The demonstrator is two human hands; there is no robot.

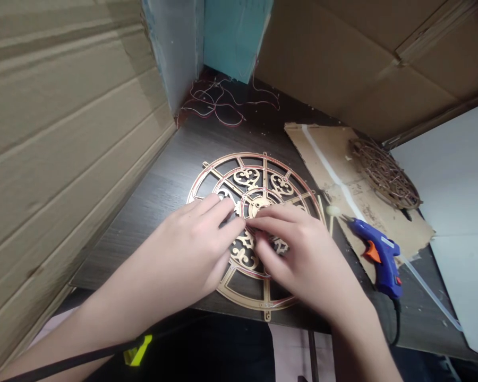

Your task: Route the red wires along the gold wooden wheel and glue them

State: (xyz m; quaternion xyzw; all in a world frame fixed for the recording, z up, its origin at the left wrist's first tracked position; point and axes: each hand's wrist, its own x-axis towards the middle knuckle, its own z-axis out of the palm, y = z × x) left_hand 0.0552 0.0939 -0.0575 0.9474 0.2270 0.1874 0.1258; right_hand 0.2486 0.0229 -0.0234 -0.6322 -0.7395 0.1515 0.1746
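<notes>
A round gold-coloured openwork ornament (pixel 258 180) lies flat on the dark wooden table (pixel 159 185), with thin red wire running along its ribs. My left hand (pixel 191 249) rests on its left half, fingers stretched together toward the hub. My right hand (pixel 302 254) lies over the lower right part, fingertips pressed together near the centre, meeting the left fingertips. What the fingertips pinch, if anything, is too small to make out.
A blue glue gun (pixel 380 257) with an orange trigger lies right of the ornament on a cardboard sheet (pixel 330 154). A second brown openwork disc (pixel 384 175) rests on that sheet. Loose red wire (pixel 219 101) lies at the back. Cardboard walls (pixel 63 132) stand left and behind; white board (pixel 458 180) at right.
</notes>
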